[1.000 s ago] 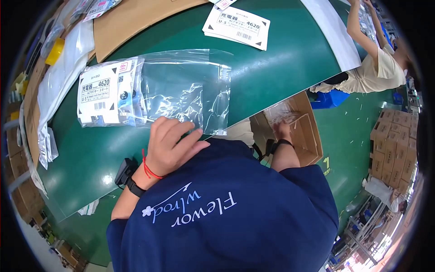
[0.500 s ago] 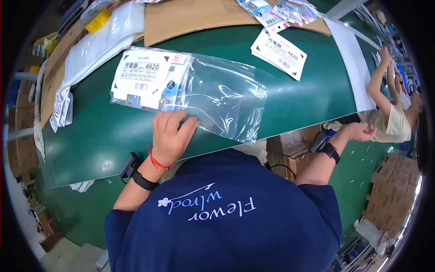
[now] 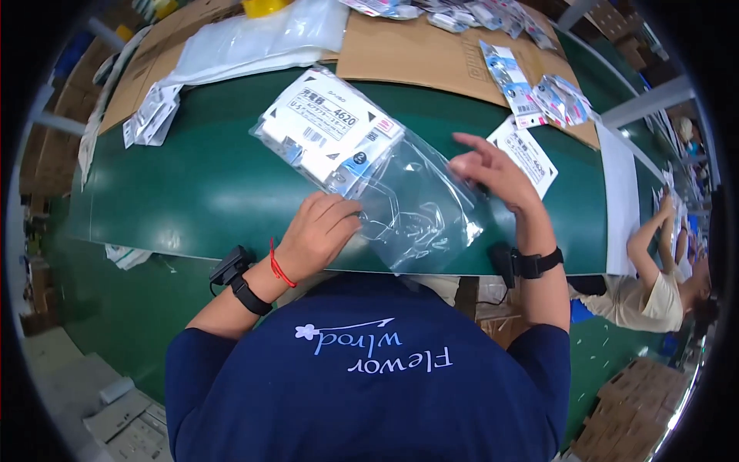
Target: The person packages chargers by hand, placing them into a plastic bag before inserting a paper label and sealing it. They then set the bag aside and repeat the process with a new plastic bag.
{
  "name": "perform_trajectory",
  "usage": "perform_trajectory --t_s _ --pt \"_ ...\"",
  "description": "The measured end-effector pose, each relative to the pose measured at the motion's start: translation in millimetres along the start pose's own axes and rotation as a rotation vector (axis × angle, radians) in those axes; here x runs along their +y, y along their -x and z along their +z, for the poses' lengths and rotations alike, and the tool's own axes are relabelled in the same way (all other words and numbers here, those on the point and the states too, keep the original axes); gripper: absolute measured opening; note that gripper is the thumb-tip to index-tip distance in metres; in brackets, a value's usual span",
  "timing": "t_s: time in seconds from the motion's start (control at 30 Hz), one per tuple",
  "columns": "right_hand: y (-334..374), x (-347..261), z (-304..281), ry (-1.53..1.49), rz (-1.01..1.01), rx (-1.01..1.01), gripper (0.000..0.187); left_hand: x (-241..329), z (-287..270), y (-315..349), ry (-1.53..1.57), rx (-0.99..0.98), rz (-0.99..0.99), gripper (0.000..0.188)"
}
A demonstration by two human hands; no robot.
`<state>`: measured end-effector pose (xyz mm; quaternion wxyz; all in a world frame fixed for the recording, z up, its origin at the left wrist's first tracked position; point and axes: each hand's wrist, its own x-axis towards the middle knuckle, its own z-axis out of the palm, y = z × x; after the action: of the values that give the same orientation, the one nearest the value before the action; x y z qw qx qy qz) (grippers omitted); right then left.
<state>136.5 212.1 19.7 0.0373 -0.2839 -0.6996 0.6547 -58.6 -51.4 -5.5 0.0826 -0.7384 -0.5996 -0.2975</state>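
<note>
A clear plastic bag [image 3: 423, 208] lies slanted on the green table, its loose end toward the right and near edge. Inside its far-left part are a white printed label card [image 3: 331, 115] and blue-and-white packs, partly hidden beneath the card. My left hand [image 3: 319, 231] is closed at the bag's near edge, fingers curled over the film beside the packs. Beyond the bag's loose end, my right hand [image 3: 496, 173] hovers with its index finger stretched out and nothing visible in it. Just behind it lies a stack of white label cards [image 3: 531, 158], partly covered by the hand.
Blue-and-pink blister packs [image 3: 512, 85] lie on a cardboard sheet [image 3: 408, 58] at the back right. Flat plastic bags [image 3: 254, 38] with a yellow tape roll [image 3: 264, 6] sit back left, near small silver packets [image 3: 152, 115]. A co-worker [image 3: 654, 269] is at the right.
My right hand has come from beyond the table's near edge to over the table by the cards. The view has turned, and the bag now lies more slanted; my left hand stays at its edge.
</note>
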Motion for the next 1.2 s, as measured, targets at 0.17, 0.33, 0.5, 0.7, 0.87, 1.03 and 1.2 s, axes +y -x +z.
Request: perform_trajectory --t_s 0.17,0.33,0.5,0.7,0.87,1.03,1.2 --pt "-8 6 12 -0.013 0.020 -0.202 0.058 -12 -19 26 0.037 -0.008 -0.053 0.019" --pt "6 0 26 -0.018 -0.098 -0.189 0.059 -29 -42 54 -0.026 -0.007 -0.077 0.020" --pt "-2 -33 47 1.100 -0.735 -0.004 0.059 -27 -48 42 -0.294 0.068 -0.077 0.034" --pt "-31 -39 76 1.340 -1.165 -0.332 0.056 -32 -24 26 -0.179 0.007 0.043 0.041" --pt "-29 -27 87 1.141 -1.020 -0.523 0.046 -32 -21 47 -0.049 -0.026 0.030 0.033" --pt "-41 -25 89 0.721 -0.702 -0.607 0.039 -39 -17 42 0.198 -0.118 -0.249 0.026" --pt "-72 -36 80 0.015 -0.132 -0.741 0.042 -69 -29 28 0.357 -0.060 -0.404 0.021"
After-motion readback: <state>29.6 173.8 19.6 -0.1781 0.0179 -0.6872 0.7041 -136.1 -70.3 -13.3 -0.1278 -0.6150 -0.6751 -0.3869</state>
